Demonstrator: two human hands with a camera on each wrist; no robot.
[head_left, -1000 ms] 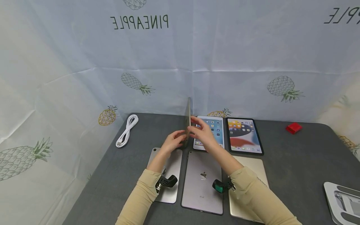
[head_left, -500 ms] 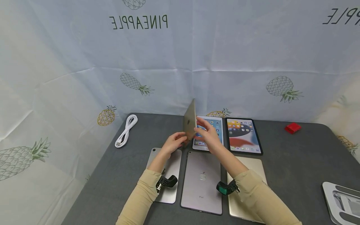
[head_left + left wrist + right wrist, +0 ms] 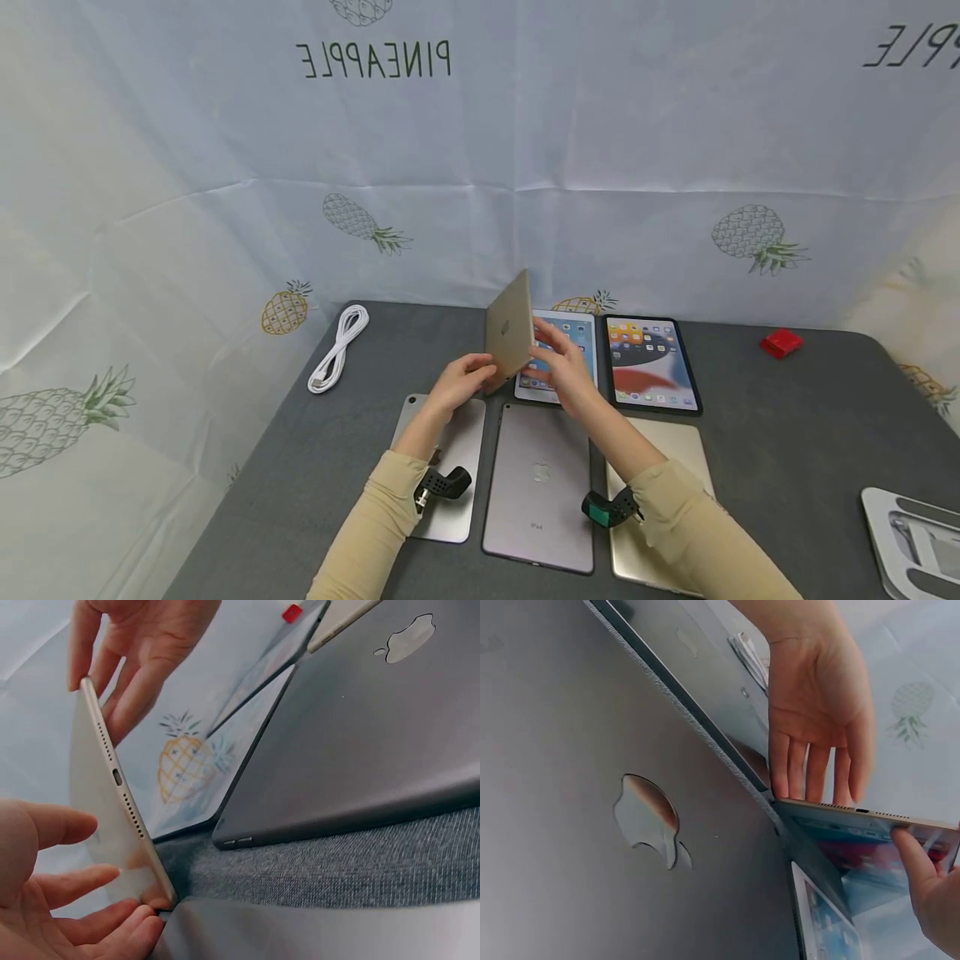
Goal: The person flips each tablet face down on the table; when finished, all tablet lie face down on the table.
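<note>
A gold-backed tablet (image 3: pixel 508 327) stands tilted on one long edge near the back of the table. Its bare back faces left, and its lit screen shows on the other side in the right wrist view. My right hand (image 3: pixel 564 367) holds the raised edge near the corner, thumb (image 3: pixel 913 859) on the screen side. At the lower corner is my left hand (image 3: pixel 461 383), its loosely extended fingers (image 3: pixel 75 885) against the back. Under my left forearm lies a silver tablet (image 3: pixel 453 500), face down. A grey tablet (image 3: pixel 536 517) lies face down between my forearms.
Two lit tablets lie face up at the back: a white-framed one (image 3: pixel 581 333) and a black-framed one (image 3: pixel 652 367). Another gold tablet (image 3: pixel 630 533) is under my right forearm. Around them are a coiled white cable (image 3: pixel 339 348), a red object (image 3: pixel 781 342) and a silver stand (image 3: pixel 911 533).
The held tablet has tipped to the right from nearly edge-on, bringing its gold back into sight. My right hand has moved right and slightly nearer; the left hand has barely moved.
</note>
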